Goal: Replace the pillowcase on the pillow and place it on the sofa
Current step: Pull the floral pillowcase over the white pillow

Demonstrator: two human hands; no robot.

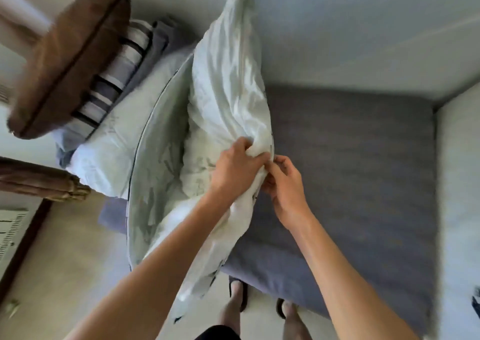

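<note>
white cotton fills the head view: one pillow (pixel 226 79) stands on end on the grey sofa (pixel 350 163), its pillowcase (pixel 155 183) hanging open below. my left hand (pixel 237 168) grips a bunch of the pillow's cloth; my right hand (pixel 284 183) pinches the edge just beside it. left of these lie two more pillows, one pale (pixel 109 144), one striped (pixel 114 79), and one brown cushion (pixel 70 61). the seat to the right lies bare to its edge.
</note>
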